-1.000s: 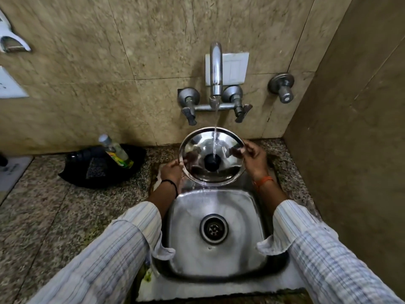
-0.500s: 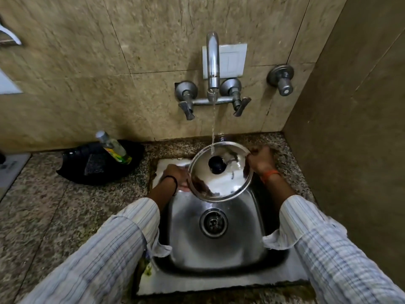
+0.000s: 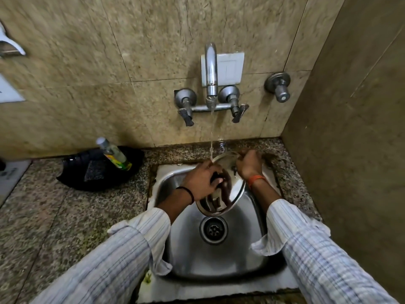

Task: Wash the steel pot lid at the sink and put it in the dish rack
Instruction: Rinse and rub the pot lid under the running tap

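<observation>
The steel pot lid (image 3: 232, 194) is tilted over the back of the steel sink (image 3: 219, 255), its top edge under the running stream from the tap (image 3: 210, 71). My left hand (image 3: 202, 183) lies across the lid's face, its fingers around the black knob. My right hand (image 3: 248, 164) grips the lid's upper right rim. The left part of the lid is hidden behind my left hand. No dish rack is in view.
A black tray (image 3: 98, 170) on the granite counter (image 3: 54, 216) left of the sink holds a clear soap bottle (image 3: 114, 154) and a dark scrub pad (image 3: 95, 171). Tiled walls close in behind and on the right. A second valve (image 3: 278, 86) sticks out of the wall.
The lid has been lowered toward the basin and tilted steeply. My left hand moved from the lid's left rim onto its face and knob. The view has tipped down a little.
</observation>
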